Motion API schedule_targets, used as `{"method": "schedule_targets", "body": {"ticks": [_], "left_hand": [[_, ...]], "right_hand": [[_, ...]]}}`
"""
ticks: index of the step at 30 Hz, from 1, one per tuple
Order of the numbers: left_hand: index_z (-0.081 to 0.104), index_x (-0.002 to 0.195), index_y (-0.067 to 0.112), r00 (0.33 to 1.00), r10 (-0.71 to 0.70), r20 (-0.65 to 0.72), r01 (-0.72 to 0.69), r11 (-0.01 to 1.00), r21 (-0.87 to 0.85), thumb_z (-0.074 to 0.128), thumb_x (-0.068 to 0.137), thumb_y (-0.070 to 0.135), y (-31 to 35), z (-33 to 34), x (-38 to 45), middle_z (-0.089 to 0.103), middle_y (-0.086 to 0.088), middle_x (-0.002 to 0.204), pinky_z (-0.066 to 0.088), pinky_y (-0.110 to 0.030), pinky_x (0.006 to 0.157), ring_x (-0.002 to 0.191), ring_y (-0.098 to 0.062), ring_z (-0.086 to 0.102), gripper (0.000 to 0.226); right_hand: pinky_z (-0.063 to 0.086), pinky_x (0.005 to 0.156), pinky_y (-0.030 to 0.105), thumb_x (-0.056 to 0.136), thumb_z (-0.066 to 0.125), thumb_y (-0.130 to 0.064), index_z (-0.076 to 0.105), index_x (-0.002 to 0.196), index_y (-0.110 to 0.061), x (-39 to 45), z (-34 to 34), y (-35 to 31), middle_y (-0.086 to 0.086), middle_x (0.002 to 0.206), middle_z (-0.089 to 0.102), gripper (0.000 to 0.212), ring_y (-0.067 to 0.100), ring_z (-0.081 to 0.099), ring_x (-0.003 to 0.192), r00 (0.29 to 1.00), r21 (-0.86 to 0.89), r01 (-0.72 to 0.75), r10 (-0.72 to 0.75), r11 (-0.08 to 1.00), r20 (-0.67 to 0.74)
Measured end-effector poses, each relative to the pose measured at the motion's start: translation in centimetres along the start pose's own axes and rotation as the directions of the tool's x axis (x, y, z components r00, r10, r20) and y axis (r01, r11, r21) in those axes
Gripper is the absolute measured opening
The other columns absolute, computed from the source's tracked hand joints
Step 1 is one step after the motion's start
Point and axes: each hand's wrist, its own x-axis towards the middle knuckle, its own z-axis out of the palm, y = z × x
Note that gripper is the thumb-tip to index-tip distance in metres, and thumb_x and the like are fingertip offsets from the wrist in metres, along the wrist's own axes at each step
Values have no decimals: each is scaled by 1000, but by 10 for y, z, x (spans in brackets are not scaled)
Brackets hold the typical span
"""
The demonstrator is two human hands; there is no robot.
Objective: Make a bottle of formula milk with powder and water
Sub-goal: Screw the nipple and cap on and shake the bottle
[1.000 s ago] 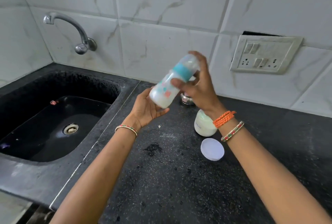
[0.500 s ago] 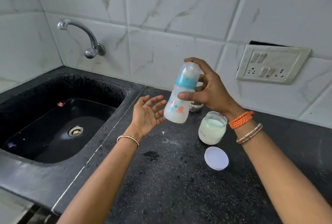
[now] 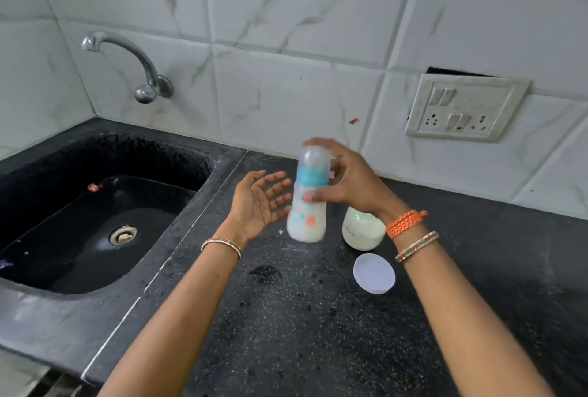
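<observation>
Two hands: both up over the black counter (image 3: 286, 317)
Right hand (image 3: 346, 183): wrapped round the baby bottle (image 3: 307, 202), thumb across its front
Baby bottle: upright, blurred, milky white inside, capped, lifted clear above the counter
Left hand (image 3: 254, 202): palm open, fingers spread, just beside the bottle
Powder jar (image 3: 362, 233): open, behind the right wrist
White lid (image 3: 374, 273): flat on the counter near the jar

We can read no text here. The baby bottle (image 3: 307, 205) carries only blurred teal and orange prints, and a faint grey mark on the powder jar (image 3: 362, 233) is too small to make out.
</observation>
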Motion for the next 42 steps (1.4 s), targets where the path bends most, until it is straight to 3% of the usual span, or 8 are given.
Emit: {"method": "schedule_targets", "body": {"ticks": [2, 6, 9, 13, 20, 27, 32, 42], "left_hand": [[63, 93, 13, 1000, 22, -10, -22, 999, -34, 38, 89, 33, 2, 0, 0, 65, -3, 86, 50, -30, 63, 69, -18, 60, 32], [62, 96, 13, 1000, -31, -2, 31, 999, 19, 40, 88, 33, -1, -3, -1, 67, -3, 86, 49, -32, 69, 69, -18, 62, 31], [62, 93, 14, 1000, -28, -4, 29, 999, 14, 40, 89, 31, -1, -3, -1, 67, -2, 87, 51, -31, 64, 70, -18, 62, 29], [62, 97, 13, 999, -49, 1, 49, 997, 57, 40, 89, 31, -7, -9, 0, 67, -1, 88, 53, -32, 69, 76, -19, 62, 28], [62, 98, 15, 996, -66, -63, 76, 985, 158, 40, 92, 25, -17, -11, 2, 67, 1, 87, 52, -33, 66, 74, -17, 60, 24], [57, 109, 16, 990, 125, -71, -68, 843, 534, 58, 84, 0, -33, -32, 1, 63, -2, 105, 56, -25, 63, 84, -13, 59, 30], [51, 118, 22, 990, 80, 112, -135, 729, 671, 68, 71, 4, -44, -43, 3, 57, -3, 125, 46, -34, 99, 116, -16, 54, 53], [52, 122, 2, 995, 91, 50, -102, 769, 631, 59, 87, 1, -40, -47, 9, 61, -9, 112, 58, -25, 71, 92, -16, 63, 36]], "right_hand": [[57, 80, 40, 61, 85, -22, 52, 120, -30, -2, 0, 3, 4, 118, 57, 69, 18, 60, 101, 958, 258, 64, 13, 964, -286], [57, 78, 32, 64, 86, -5, 51, 126, -22, -6, 6, 10, -6, 108, 59, 74, 12, 62, 94, 999, 102, -40, 42, 994, -10], [56, 81, 39, 64, 84, -10, 48, 124, -26, -3, 9, 16, 5, 117, 56, 71, 22, 61, 101, 973, 254, -46, 101, 966, -208], [56, 84, 31, 64, 86, -8, 51, 126, -26, -7, 11, 20, -3, 118, 62, 73, 13, 62, 102, 916, -195, -164, 223, 967, 333], [56, 87, 35, 65, 86, -23, 46, 126, -31, -13, 23, 41, -6, 115, 61, 74, 14, 63, 100, 960, -170, -278, 266, 945, -87], [50, 73, 38, 74, 71, -54, 29, 134, -16, -14, 66, 60, 14, 116, 62, 82, 35, 61, 101, 858, -461, -454, 234, 762, -457], [51, 81, 42, 77, 68, -55, 25, 139, -12, -2, 75, 65, 16, 124, 59, 87, 39, 58, 108, 863, -479, -470, 273, 741, -425], [58, 60, 44, 73, 67, -58, 55, 101, -10, 8, 55, 54, 9, 97, 63, 57, 30, 66, 72, 862, -410, -484, 340, 773, -375]]}}
